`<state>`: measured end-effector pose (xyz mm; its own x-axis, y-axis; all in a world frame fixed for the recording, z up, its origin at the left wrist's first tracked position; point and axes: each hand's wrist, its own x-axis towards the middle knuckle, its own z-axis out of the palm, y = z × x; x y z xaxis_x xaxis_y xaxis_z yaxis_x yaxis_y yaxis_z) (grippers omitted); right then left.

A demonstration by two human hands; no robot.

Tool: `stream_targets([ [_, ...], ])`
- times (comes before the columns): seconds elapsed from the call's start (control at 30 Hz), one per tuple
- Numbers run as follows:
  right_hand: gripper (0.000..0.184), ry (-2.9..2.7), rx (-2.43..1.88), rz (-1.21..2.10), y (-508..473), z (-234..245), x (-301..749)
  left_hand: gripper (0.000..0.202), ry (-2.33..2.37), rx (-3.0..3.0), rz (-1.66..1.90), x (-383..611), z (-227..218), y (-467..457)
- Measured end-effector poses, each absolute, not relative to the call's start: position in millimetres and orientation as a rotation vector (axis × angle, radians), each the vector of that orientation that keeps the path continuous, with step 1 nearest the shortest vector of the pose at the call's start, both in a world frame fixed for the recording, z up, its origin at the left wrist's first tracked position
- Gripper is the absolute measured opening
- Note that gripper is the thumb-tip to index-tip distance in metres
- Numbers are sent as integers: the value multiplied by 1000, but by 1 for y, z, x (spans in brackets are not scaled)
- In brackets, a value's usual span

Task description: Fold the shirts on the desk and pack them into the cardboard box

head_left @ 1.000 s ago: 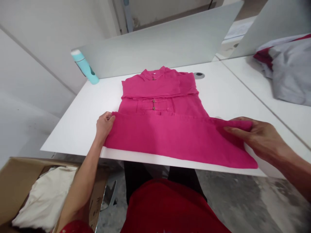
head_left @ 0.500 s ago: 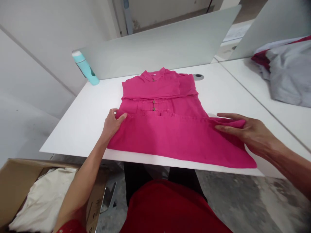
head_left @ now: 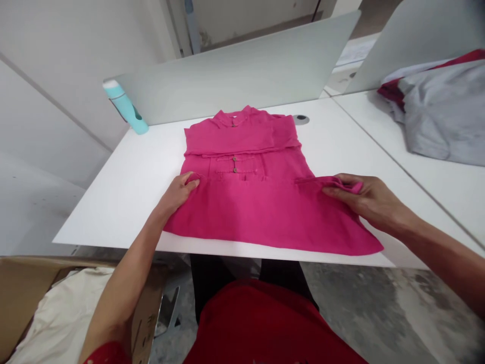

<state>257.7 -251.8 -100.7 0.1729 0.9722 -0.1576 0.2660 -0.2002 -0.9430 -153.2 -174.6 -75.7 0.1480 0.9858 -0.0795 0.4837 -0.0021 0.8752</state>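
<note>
A bright pink shirt (head_left: 265, 212) with a stand-up collar and knotted buttons lies on the white table (head_left: 113, 202), collar toward the far side. Its sleeves are folded across the chest, and its lower part is turned up over the front. My left hand (head_left: 184, 189) pinches the left end of the turned-up edge between thumb and fingers. At the right end, my right hand (head_left: 364, 197) is closed on a bunched corner of the same edge, raised slightly off the table. The near fold lies along the table's front edge.
A turquoise bottle-shaped object (head_left: 127, 107) stands at the back left by a frosted partition (head_left: 235, 76). Grey and red clothes (head_left: 447, 111) are piled on the right. A cardboard box (head_left: 22, 288) with cream cloth (head_left: 68, 313) sits below left.
My right hand has closed on the shirt's edge and drawn it a little inward. My left hand keeps its pinch. The whole view has shifted slightly.
</note>
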Motion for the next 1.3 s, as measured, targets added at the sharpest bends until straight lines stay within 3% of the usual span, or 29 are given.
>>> stream_targets([
  [0.3,50,-929,-1459,1254,-244,-98,249,27,1294,1290,1099,-140,-81,-171],
  [0.47,45,-859,-1453,1336,-238,-99,248,29,1405,1288,933,-136,-86,-173],
  [0.63,41,-867,-1399,1385,-230,-97,244,40,1434,1663,502,-130,-71,-173],
  [0.83,35,-890,-1383,1473,-224,-104,238,30,1346,1910,274,-125,-62,-165],
  [1.0,30,-757,-1349,1563,-218,-96,229,15,1192,1715,313,-129,-61,-162],
  [1.3,28,-752,-1272,1411,-180,-51,207,18,1201,1523,539,-127,-13,-144],
])
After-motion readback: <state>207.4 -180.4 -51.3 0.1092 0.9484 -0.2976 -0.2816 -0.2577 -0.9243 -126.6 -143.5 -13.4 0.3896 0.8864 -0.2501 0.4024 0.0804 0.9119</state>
